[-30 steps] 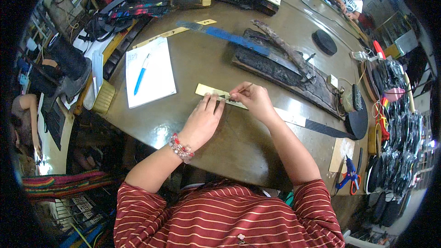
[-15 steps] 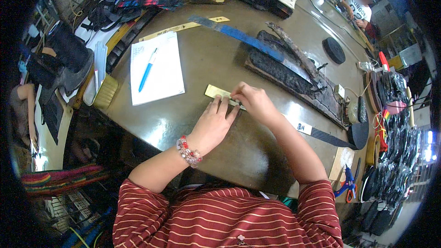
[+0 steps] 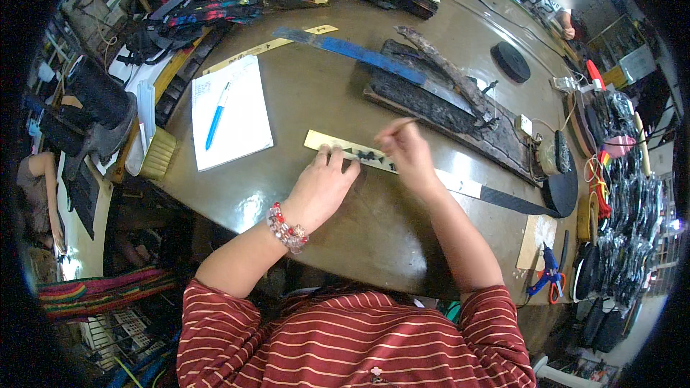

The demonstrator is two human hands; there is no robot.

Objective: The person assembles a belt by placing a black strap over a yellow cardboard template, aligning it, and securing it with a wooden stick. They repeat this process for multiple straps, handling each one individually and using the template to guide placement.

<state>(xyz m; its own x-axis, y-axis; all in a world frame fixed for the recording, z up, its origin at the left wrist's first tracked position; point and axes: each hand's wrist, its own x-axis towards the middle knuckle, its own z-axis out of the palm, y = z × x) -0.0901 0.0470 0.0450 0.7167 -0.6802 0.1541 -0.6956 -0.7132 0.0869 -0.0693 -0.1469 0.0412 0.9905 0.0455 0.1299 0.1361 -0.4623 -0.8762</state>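
A pale yellow strip [image 3: 315,139] with dark marks lies on the brown table in front of me. Stretched over its near edge, the fingers of my left hand [image 3: 318,183] rest spread on the strip. My right hand [image 3: 408,151] is raised just over the strip's right end, its fingers pinched together and slightly blurred. Something thin and dark shows at those fingertips, too small to name. Black webbing [image 3: 514,203] runs from near my right hand to a roll [image 3: 563,194] at the right, with a white label [image 3: 460,184] on it.
A notepad [image 3: 241,129] with a blue pen [image 3: 217,121] lies at left, beside a brush [image 3: 159,153]. Beyond my hands are a blue-taped metal strip [image 3: 359,54] and a long dark board [image 3: 445,126]. A glue gun [image 3: 550,262] and orange-handled scissors [image 3: 557,291] lie at right. Another person sits far right.
My right hand has lifted off the strip and moved right, uncovering dark marks on it. My left hand has shifted back slightly, still on the strip. The whole view has moved a little.
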